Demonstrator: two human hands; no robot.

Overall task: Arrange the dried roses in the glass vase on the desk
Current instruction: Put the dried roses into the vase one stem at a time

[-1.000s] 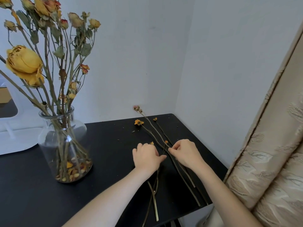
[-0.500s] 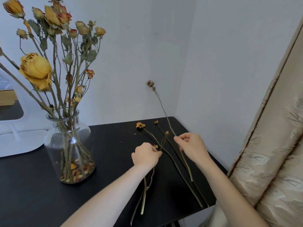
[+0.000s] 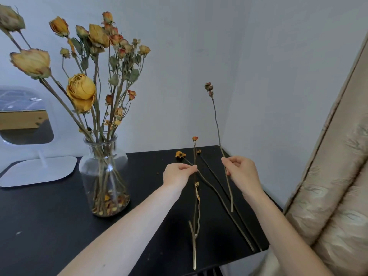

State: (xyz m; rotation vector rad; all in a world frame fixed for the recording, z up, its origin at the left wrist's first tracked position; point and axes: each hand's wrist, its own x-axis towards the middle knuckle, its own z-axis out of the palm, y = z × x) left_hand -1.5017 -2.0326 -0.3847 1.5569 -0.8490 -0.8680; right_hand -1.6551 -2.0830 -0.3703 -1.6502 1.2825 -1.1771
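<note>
Orange-tipped stem (image 3: 194, 156) between curled fingertips of left hand (image 3: 178, 174), brown-budded stem (image 3: 217, 126) likewise in right hand (image 3: 242, 174).

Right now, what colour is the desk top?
The desk is black; the head view shows it best.

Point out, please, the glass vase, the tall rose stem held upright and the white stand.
glass vase (image 3: 85, 176): head view, left wall.
tall rose stem (image 3: 208, 87): head view, top buds.
white stand (image 3: 37, 172): head view, base plate.
</note>
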